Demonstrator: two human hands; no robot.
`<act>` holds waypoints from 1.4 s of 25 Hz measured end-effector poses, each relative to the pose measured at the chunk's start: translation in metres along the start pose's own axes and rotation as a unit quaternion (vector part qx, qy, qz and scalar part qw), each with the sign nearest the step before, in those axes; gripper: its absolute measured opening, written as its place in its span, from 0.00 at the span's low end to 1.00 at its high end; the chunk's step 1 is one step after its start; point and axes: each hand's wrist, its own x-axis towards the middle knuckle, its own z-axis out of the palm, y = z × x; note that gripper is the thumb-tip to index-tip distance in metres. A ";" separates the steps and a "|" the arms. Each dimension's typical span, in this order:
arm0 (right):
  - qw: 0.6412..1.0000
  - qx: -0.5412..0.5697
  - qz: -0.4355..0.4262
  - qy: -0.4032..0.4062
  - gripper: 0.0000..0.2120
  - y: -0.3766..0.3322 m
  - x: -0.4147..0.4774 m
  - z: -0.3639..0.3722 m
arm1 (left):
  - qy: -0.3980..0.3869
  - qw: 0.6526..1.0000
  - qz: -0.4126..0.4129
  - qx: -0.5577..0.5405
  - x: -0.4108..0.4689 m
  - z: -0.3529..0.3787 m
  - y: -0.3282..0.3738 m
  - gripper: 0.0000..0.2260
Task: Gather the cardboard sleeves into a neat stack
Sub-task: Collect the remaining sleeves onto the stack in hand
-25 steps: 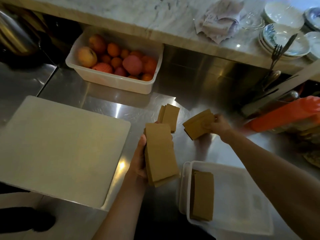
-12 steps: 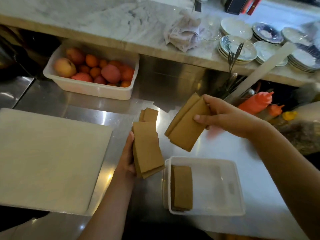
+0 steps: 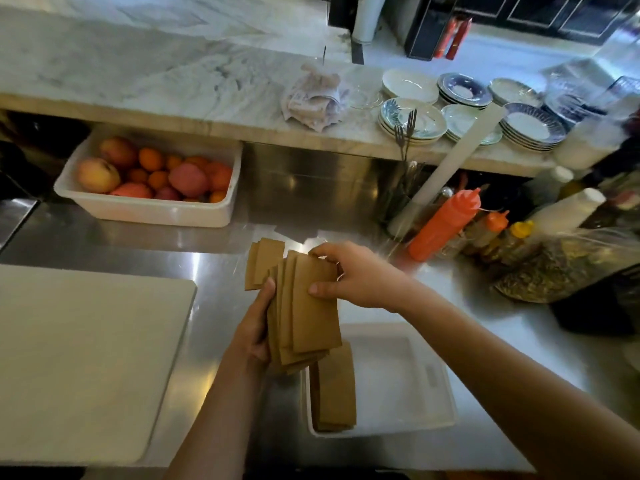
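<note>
A fanned bundle of brown cardboard sleeves [image 3: 308, 317] is held above the steel counter. My left hand [image 3: 254, 327] grips its left edge from below. My right hand [image 3: 349, 275] holds the top right of the bundle, thumb on the front sleeve and fingers curled over the top edge. A couple of loose sleeves [image 3: 261, 266] lie on the counter just behind the bundle. Another small stack of sleeves [image 3: 334, 393] lies in the left side of a white plastic container [image 3: 408, 382] below my hands.
A large white cutting board [image 3: 79, 358] lies at the left. A white tub of fruit [image 3: 149, 209] sits at the back. Squeeze bottles [image 3: 443, 225] and a plastic bag [image 3: 561, 268] crowd the right. Plates [image 3: 412, 119] and a cloth [image 3: 313, 98] are on the marble ledge.
My right hand brought its sleeves left and down onto the bundle in my left hand; the two handfuls are now together as one fanned bundle.
</note>
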 end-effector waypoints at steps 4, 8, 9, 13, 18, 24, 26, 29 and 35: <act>0.985 0.138 0.048 0.092 0.35 0.011 -0.014 0.015 | 0.053 0.998 -0.013 0.042 -0.002 0.018 -0.005 0.44; 0.950 0.269 0.106 0.121 0.32 0.022 -0.025 0.037 | 0.066 0.997 0.023 0.023 -0.007 0.031 -0.007 0.28; 0.942 0.294 0.110 0.117 0.30 0.025 -0.027 0.041 | 0.064 0.997 0.035 0.028 -0.008 0.036 -0.006 0.27; 0.912 0.384 0.105 0.097 0.25 0.030 -0.034 0.055 | 0.086 0.986 0.099 0.103 -0.007 0.050 -0.006 0.26; 0.894 0.431 0.085 0.089 0.22 0.035 -0.037 0.061 | 0.092 0.973 0.139 0.161 -0.008 0.065 -0.013 0.16; 0.840 0.530 0.101 0.060 0.21 0.043 -0.027 0.066 | 0.153 0.959 0.162 0.174 -0.003 0.080 -0.015 0.12; 0.824 0.552 0.112 0.055 0.19 0.046 -0.025 0.067 | 0.190 0.945 0.180 0.197 0.001 0.082 -0.016 0.12; 0.814 0.563 0.117 0.078 0.18 0.051 -0.020 0.067 | 0.254 0.915 0.185 0.253 0.009 0.080 -0.015 0.16; 0.832 0.528 0.115 0.125 0.19 0.058 0.005 0.072 | 0.193 0.903 0.144 0.357 0.019 0.073 -0.014 0.32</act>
